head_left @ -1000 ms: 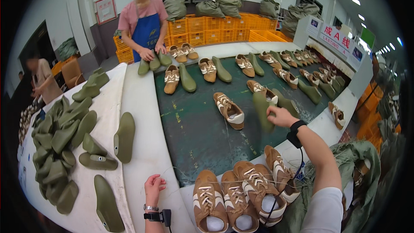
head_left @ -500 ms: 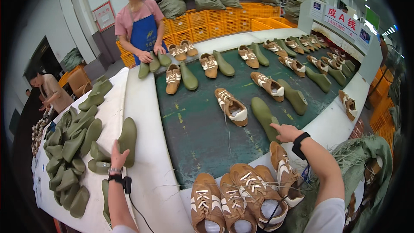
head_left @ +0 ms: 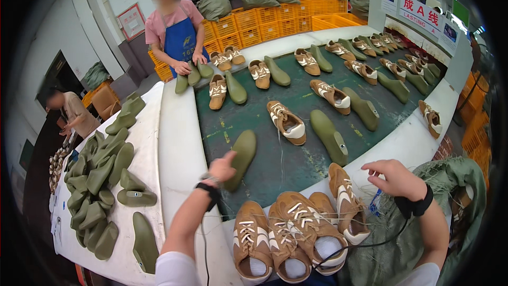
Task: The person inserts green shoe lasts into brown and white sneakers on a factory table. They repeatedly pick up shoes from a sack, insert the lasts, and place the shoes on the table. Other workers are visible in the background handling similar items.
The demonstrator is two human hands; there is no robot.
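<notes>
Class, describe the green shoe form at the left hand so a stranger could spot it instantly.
Start at the broad dark green work surface. Toward its near left corner, the left hand overlaps the edge of an olive green shoe form. Among forms on that surface, this alone has a hand at it.

The smooth green shoe form (head_left: 244,153) slants over the dark green desk (head_left: 269,175), rounded end directed away; desk contact is unclear. The brown shoe (head_left: 344,193), white-striped and laced, sits nearside, toe directed away.
</notes>
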